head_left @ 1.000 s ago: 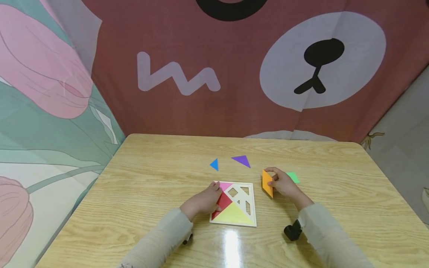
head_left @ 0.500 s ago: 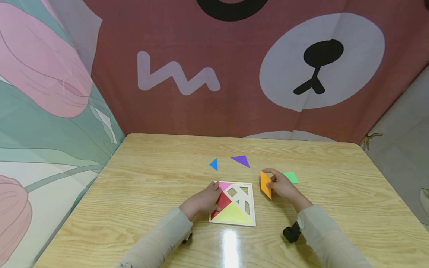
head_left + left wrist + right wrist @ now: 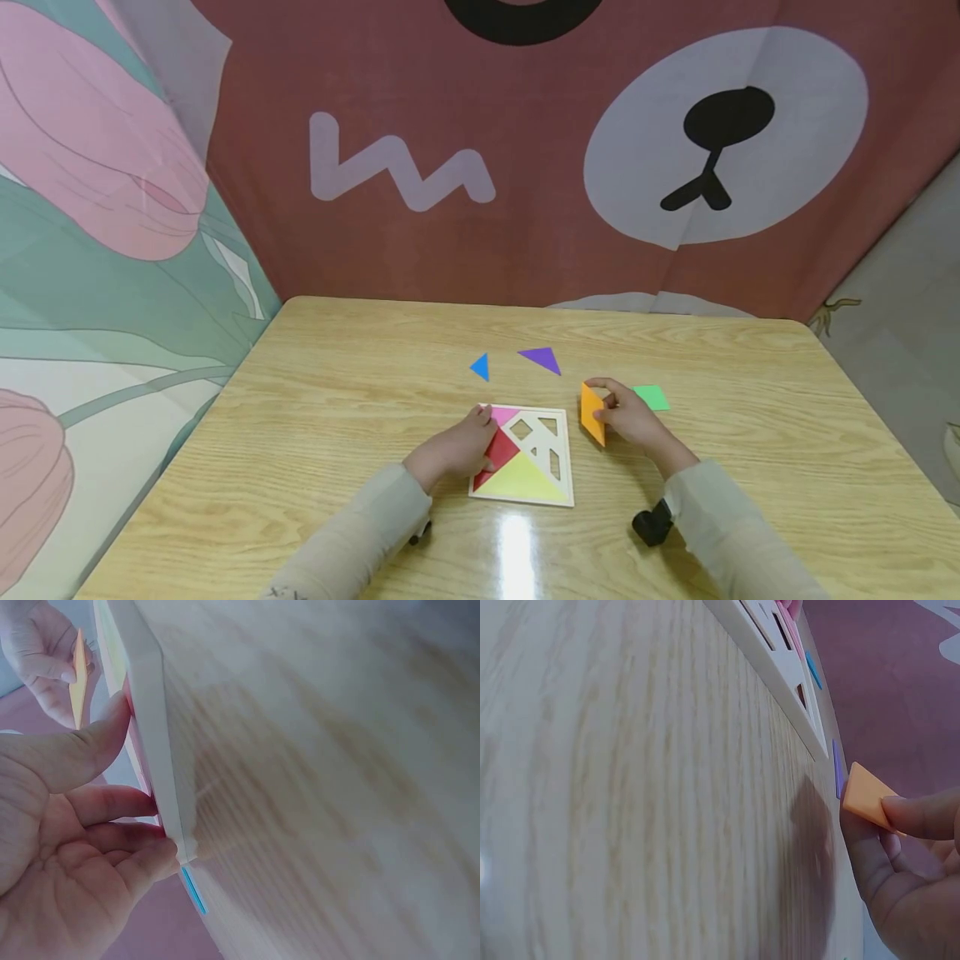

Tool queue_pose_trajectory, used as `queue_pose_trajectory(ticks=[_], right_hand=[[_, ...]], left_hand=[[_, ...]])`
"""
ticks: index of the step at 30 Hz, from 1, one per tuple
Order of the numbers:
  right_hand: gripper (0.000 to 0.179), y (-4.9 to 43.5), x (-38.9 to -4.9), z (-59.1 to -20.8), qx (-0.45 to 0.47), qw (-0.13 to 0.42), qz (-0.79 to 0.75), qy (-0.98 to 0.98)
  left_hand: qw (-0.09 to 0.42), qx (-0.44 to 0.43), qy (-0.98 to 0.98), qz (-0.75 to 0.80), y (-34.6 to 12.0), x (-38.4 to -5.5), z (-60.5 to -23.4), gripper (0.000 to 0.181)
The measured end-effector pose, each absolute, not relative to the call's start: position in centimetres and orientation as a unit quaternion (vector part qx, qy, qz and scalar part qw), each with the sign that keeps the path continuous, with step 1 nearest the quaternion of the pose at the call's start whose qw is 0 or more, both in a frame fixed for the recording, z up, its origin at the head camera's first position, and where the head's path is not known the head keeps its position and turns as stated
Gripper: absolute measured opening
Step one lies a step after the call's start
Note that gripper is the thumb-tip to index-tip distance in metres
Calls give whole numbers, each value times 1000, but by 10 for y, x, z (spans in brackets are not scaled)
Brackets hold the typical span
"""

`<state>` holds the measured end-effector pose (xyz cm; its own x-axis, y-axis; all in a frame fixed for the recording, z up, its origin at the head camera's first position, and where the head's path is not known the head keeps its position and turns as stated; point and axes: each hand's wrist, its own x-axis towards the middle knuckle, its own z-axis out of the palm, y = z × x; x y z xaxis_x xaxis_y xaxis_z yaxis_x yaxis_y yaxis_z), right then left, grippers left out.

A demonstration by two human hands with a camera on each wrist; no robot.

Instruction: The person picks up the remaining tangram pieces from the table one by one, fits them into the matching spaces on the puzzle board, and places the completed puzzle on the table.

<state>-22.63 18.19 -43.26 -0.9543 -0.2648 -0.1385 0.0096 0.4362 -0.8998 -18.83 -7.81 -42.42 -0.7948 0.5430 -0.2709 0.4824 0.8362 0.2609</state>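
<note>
A square white tangram board (image 3: 567, 458) lies on the table with yellow (image 3: 525, 479), red (image 3: 504, 450) and pink (image 3: 504, 416) pieces in it and several cut-out openings at its right side. My left hand (image 3: 457, 446) rests on the board's left side, thumb on the red piece and fingertips at the far-left corner. Just right of the board, my right hand (image 3: 633, 417) pinches an orange tangram piece (image 3: 592, 414) between thumb and fingers, tilted up on edge. In the right wrist view the orange piece (image 3: 868, 796) shows its broad face, thumb on it.
Beyond the board lie a small blue triangle (image 3: 481, 367) and a purple triangle (image 3: 543, 359). A green piece (image 3: 651, 397) lies behind my right hand. The wooden table (image 3: 360, 358) ends at a hanging cloth with a bear print (image 3: 525, 233).
My right hand has shifted slightly left with the orange piece, nearer the board, and more of the green piece shows. My left hand stays on the board.
</note>
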Motion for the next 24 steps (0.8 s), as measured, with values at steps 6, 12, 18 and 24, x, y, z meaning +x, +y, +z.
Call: queue_pose_trajectory(ticks=[6, 12, 18, 24], right_hand=[[47, 180, -225, -433, -74, 139, -529, 834], [48, 177, -224, -432, -79, 136, -526, 836], [48, 175, -223, -432, -77, 134, -530, 834], [50, 173, -221, -433, -77, 140, -534, 830]], left_hand=[[170, 269, 944, 88, -78, -188, -424, 61], [177, 263, 944, 88, -77, -188, -423, 61], [175, 266, 944, 87, -78, -188, -424, 61], [179, 262, 944, 92, -78, -188, -423, 61]])
